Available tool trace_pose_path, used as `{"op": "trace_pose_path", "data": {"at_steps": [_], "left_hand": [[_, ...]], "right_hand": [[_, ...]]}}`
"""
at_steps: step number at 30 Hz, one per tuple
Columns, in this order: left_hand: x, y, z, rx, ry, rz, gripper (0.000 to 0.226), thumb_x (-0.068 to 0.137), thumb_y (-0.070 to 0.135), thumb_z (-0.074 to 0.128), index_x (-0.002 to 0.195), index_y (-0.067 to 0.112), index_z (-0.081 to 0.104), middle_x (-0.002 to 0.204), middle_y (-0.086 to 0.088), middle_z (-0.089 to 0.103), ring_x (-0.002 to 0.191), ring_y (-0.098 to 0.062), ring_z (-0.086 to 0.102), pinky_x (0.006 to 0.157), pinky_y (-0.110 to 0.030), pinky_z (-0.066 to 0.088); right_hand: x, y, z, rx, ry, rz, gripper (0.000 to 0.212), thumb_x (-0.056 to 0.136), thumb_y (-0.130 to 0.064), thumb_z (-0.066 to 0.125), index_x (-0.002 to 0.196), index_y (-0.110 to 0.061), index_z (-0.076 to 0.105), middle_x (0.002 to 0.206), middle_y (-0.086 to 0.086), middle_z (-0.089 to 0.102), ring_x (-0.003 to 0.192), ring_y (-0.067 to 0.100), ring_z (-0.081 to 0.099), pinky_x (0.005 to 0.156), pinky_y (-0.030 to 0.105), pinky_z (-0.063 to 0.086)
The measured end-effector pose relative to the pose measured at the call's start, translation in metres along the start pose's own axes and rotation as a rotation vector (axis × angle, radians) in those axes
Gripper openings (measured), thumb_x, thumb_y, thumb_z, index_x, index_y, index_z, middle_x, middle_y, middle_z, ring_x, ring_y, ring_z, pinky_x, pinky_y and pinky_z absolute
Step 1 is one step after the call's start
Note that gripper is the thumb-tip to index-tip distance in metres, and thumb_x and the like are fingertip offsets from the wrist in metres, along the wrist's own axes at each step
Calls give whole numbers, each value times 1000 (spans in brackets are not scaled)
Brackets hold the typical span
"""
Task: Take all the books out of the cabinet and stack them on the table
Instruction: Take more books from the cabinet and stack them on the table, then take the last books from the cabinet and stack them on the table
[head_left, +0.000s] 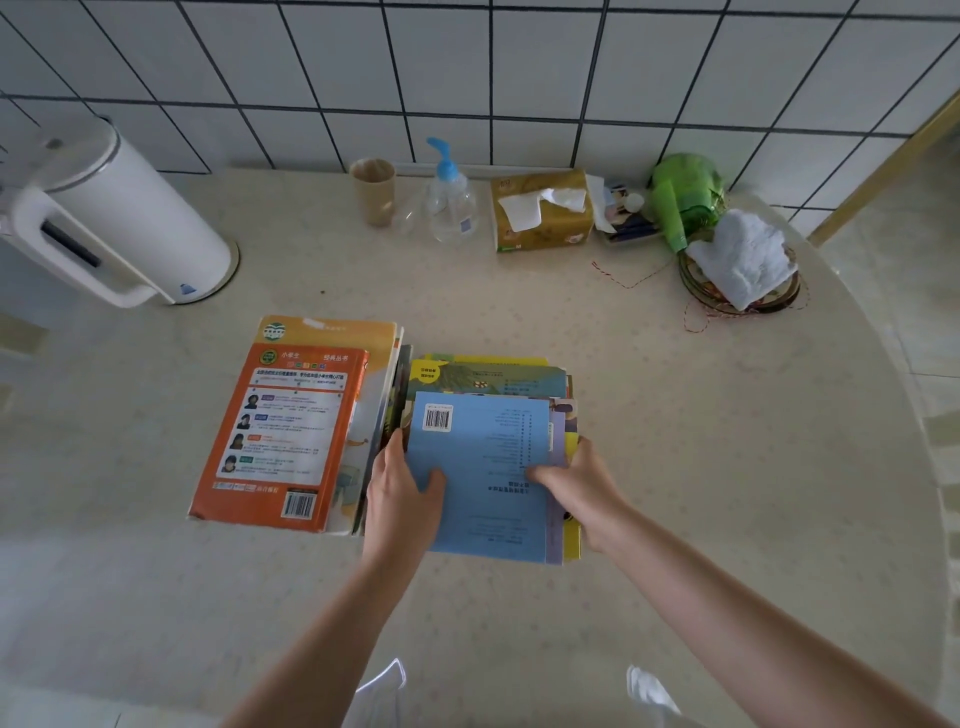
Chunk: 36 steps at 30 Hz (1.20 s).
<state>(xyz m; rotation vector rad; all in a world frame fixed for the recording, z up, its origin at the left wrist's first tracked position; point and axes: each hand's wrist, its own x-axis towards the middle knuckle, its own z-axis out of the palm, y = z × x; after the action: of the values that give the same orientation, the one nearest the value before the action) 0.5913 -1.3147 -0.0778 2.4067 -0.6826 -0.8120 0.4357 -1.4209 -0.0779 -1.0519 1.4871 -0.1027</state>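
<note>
Both hands clamp one pile of books — the left hand (402, 480) on its left edge with the thumb over the blue book (480, 467) on top, the right hand (574, 480) closed on the right edge. This grip looks like squaring up: press the sides inward evenly and tap the edges flush. The pile sits on the tabletop (675, 441), just beside the orange book (283, 436) topping a second pile — the cabinet is out of view.

We see open table (701, 467) right of the book stacks (483, 447); the kettle (119, 218) blocks the far left, while cup (373, 191), bottle (451, 202) and tissues (540, 210) line the wall.
</note>
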Motion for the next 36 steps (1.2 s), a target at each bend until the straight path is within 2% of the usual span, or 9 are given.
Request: {"op": "trace_pose_path", "data": {"at_steps": [3, 5, 7, 9, 13, 20, 25, 30, 36], "left_hand": [[-9, 1, -2, -8, 20, 45, 59, 88, 19, 55, 143, 20, 33, 138, -3, 47, 123, -24, 47, 93, -45, 47], [-14, 1, -5, -8, 23, 86, 61, 88, 15, 55, 144, 19, 31, 140, -3, 46, 124, -24, 47, 92, -43, 48], [-19, 0, -10, 14, 37, 147, 64, 88, 14, 56, 146, 18, 29, 141, -5, 44, 127, -26, 45, 98, -45, 47], [-26, -1, -17, 43, 63, 220, 65, 89, 15, 58, 147, 17, 27, 141, -5, 44, 128, -27, 45, 103, -47, 45], [-45, 3, -23, 56, 72, 369, 56, 93, 15, 57, 143, 20, 35, 137, 1, 52, 122, -20, 50, 94, -37, 47], [-86, 1, -5, 149, -88, 722, 37, 90, 13, 62, 127, 16, 58, 118, 2, 66, 113, -16, 59, 85, -30, 50], [-103, -8, 11, 151, -311, 845, 33, 90, 13, 62, 122, 20, 63, 110, 6, 68, 109, -15, 59, 90, -29, 46], [-120, -19, 30, 231, -546, 976, 28, 90, 17, 60, 118, 22, 63, 103, 12, 68, 109, -14, 60, 95, -36, 49], [-167, -49, 42, 388, -782, 1172, 30, 86, 14, 63, 115, 21, 65, 96, 8, 71, 93, -20, 65, 83, -37, 53]], "right_hand": [[-8, 1, -5, 12, -16, -25, 40, 80, -20, 60, 117, -21, 45, 109, 0, 65, 90, 14, 66, 75, 42, 58], [-19, 1, -11, -24, -6, -53, 49, 86, -20, 56, 132, -20, 39, 119, -3, 60, 95, 13, 62, 70, 34, 52], [-32, 5, -17, -143, 50, -119, 66, 91, -24, 54, 148, -20, 21, 137, -1, 48, 116, 21, 54, 80, 31, 43], [-48, 13, -23, -270, 118, -220, 72, 91, -27, 54, 151, -20, 14, 151, 3, 36, 133, 26, 42, 97, 35, 38], [-82, 36, -27, -364, 171, -400, 71, 91, -25, 57, 150, -17, 20, 153, 4, 34, 139, 25, 33, 110, 39, 31], [-132, 101, -30, -433, 264, -502, 59, 93, -16, 55, 146, -12, 32, 145, 5, 43, 134, 22, 41, 106, 26, 31], [-165, 154, -22, -373, 462, -411, 50, 92, -17, 56, 139, -8, 44, 137, 9, 53, 127, 25, 50, 106, 32, 38], [-200, 210, 14, -236, 623, -194, 49, 95, -21, 53, 142, -10, 41, 142, 8, 48, 131, 24, 45, 107, 26, 31], [-250, 270, 67, -62, 729, -22, 48, 97, -24, 50, 142, -12, 40, 141, 7, 49, 131, 23, 45, 106, 29, 33]]}}
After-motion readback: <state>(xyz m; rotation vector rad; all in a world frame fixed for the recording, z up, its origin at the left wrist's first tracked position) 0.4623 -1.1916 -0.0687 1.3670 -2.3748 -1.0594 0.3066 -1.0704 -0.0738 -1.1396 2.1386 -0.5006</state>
